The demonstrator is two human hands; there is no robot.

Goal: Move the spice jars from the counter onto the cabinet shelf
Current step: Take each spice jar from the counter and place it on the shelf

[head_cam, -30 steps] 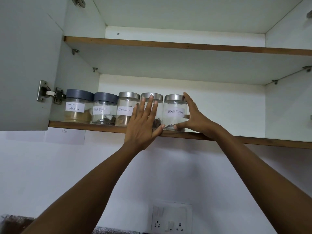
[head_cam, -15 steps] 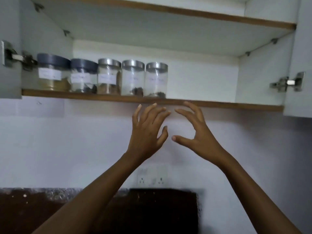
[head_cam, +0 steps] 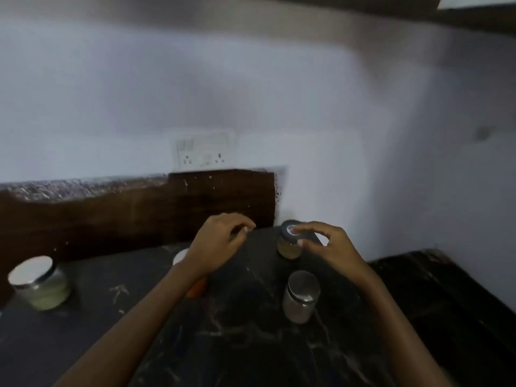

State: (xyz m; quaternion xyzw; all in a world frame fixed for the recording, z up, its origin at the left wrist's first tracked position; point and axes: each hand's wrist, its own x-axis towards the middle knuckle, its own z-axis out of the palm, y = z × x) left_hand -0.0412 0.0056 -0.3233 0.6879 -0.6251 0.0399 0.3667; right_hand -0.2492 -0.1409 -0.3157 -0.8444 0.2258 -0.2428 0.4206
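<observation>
The view is blurred and looks down at the dark marble counter. A jar with a dark lid stands near the back wall. My right hand hovers at it with fingers spread and loosely curved around the lid; I cannot tell if they touch. A steel-lidded jar stands nearer, just below that hand. My left hand hangs loosely curled and holds nothing. Behind its wrist a white-lidded jar with orange contents is mostly hidden. Another white-lidded jar sits far left. The shelf's jars are out of view.
A brown wooden board leans against the white wall behind the counter, under a socket plate. The cabinet's underside shows at the top right. A darker counter section lies to the right.
Both hands left the shelf's last jar and dropped to the counter. The view swung down from the cabinet, and my right hand now reaches the dark-lidded jar.
</observation>
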